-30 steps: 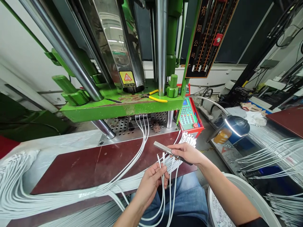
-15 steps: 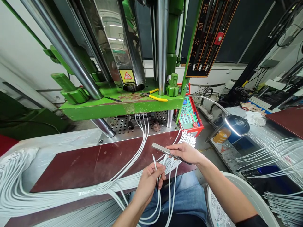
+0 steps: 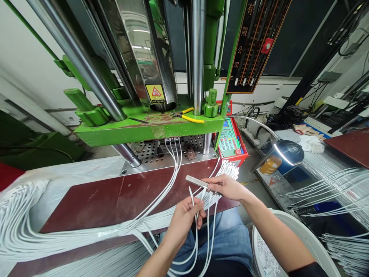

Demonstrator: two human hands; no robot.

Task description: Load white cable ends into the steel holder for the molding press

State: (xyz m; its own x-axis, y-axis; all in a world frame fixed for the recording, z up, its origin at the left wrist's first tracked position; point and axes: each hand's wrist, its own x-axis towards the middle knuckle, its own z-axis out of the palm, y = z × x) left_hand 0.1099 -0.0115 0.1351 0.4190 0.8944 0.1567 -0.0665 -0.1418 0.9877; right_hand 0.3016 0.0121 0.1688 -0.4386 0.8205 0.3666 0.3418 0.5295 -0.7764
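My left hand point(image 3: 186, 217) is closed around white cables point(image 3: 191, 195), pinching them between thumb and fingers with their thin ends pointing up. Just right of it, my right hand point(image 3: 227, 185) grips a hand tool with a flat metal blade point(image 3: 196, 180); its blade points left, above the cable ends, and the fingers hide most of its handle. Behind and below both hands, a thick bundle of white cables point(image 3: 115, 230) runs across a maroon board point(image 3: 92, 200). Several cables from it lead up into the green press point(image 3: 150, 132), and others hang down by my lap.
Yellow-handled pliers point(image 3: 192, 119) lie on the press ledge. A red control box point(image 3: 243, 148) stands behind my right hand, beside a lit lamp point(image 3: 288, 154). At lower right is a white bin point(image 3: 305, 234) with small white scraps. More cables point(image 3: 325, 188) lie on the right-hand bench.
My left hand has shifted slightly right and up with the cables, bringing their ends closer to the blade. The right hand has barely moved.
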